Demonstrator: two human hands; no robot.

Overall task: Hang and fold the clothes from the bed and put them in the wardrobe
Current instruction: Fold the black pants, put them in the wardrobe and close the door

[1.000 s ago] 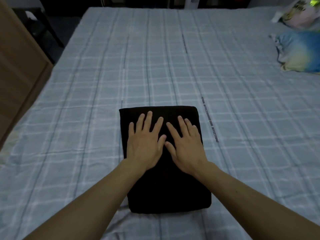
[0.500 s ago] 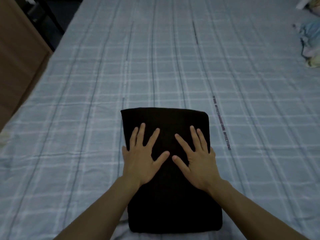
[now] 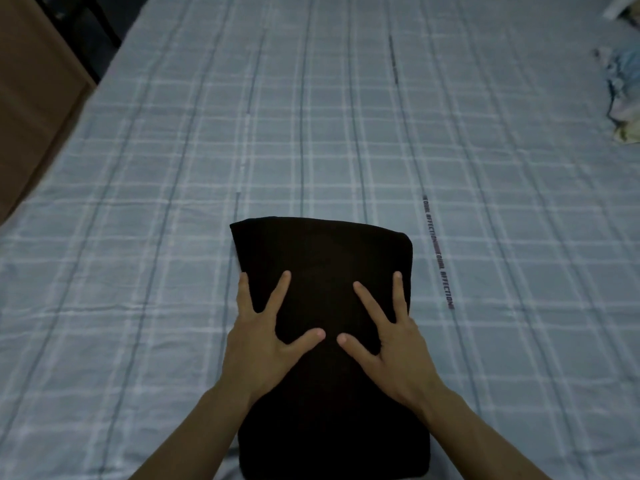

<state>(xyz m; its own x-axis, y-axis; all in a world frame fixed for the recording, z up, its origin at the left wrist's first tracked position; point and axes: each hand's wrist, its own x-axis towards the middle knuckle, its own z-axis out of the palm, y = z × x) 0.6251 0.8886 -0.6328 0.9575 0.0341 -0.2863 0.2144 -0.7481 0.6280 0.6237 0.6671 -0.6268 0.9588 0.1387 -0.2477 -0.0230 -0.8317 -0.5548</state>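
Garment: folded black garment (image 3: 325,341), a neat rectangle lying flat on the bed, lower centre of the frame.
Left hand: left hand (image 3: 263,344) rests on the garment's left edge, fingers spread, thumb pointing inward; outer fingers appear to wrap the side, though the dark cloth makes this uncertain.
Right hand: right hand (image 3: 391,348) mirrors it on the right edge, fingers splayed and flat.
Bed: blue plaid bedsheet (image 3: 346,133) with a printed text strip just right of the garment.
Surroundings: brown wooden furniture (image 3: 31,98) at upper left; pale crumpled clothes (image 3: 623,95) at the right edge.
Risk: lifting by the sides alone could let the middle sag and the fold open.
Change: half a second ago both hands lay closer together on top; they have slid outward to the edges.
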